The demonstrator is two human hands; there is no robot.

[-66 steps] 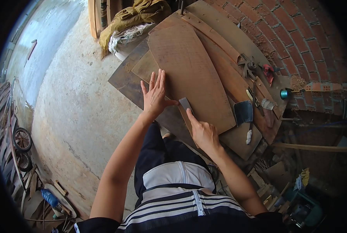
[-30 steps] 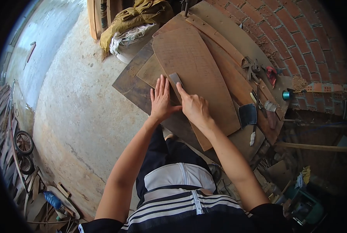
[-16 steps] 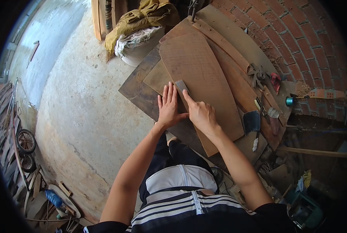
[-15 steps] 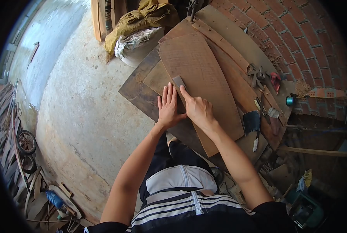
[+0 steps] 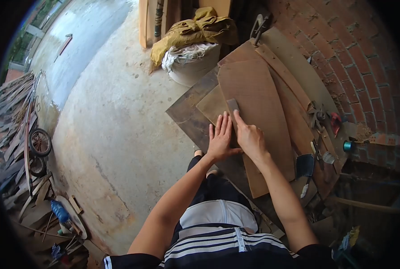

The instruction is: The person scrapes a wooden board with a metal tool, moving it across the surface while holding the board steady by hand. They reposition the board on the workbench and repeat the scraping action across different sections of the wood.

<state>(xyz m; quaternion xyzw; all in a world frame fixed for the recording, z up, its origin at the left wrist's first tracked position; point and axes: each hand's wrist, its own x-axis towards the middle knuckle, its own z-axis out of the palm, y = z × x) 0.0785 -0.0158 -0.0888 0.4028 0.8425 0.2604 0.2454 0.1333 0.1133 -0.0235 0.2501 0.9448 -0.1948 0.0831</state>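
Note:
A long brown wooden board [image 5: 265, 112] with a rounded far end lies on the work table in front of me. My right hand [image 5: 252, 140] is closed on a flat grey strip [image 5: 232, 106], its index finger stretched along the top. The strip lies against the board near its left edge; its lower part is hidden under my hand. My left hand [image 5: 221, 142] rests flat at that same edge, fingers extended and thumb reaching toward my right hand. A smaller lighter board [image 5: 211, 106] shows beneath, left of the long board.
The dark table top [image 5: 184, 112] reaches out to the left. To the right lie a dark-bladed tool with a pale handle [image 5: 304, 166], a star-shaped metal part [image 5: 318, 117] and a teal spool [image 5: 348, 146]. A white bucket [image 5: 193, 67] with sacking stands beyond, near a brick wall [image 5: 343, 54].
My view has turned, so the table, boards and bucket sit farther right and lower. Both hands keep about the same place on the board, the right still on the grey strip.

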